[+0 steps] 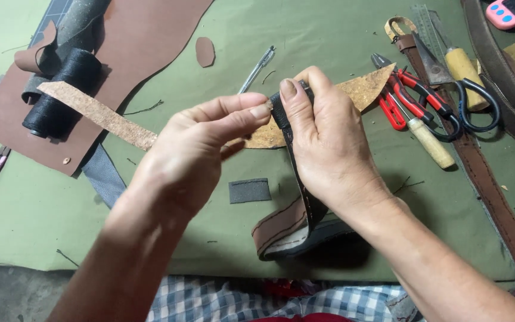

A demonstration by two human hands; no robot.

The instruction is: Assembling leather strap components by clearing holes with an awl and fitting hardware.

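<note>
Between both hands' fingers [256,112], stitched leather strap [296,173].

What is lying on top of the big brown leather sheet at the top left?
On the brown leather sheet lie a black roll, a curled brown scrap and one end of a cork strip. What lies beneath the roll is covered.
</note>
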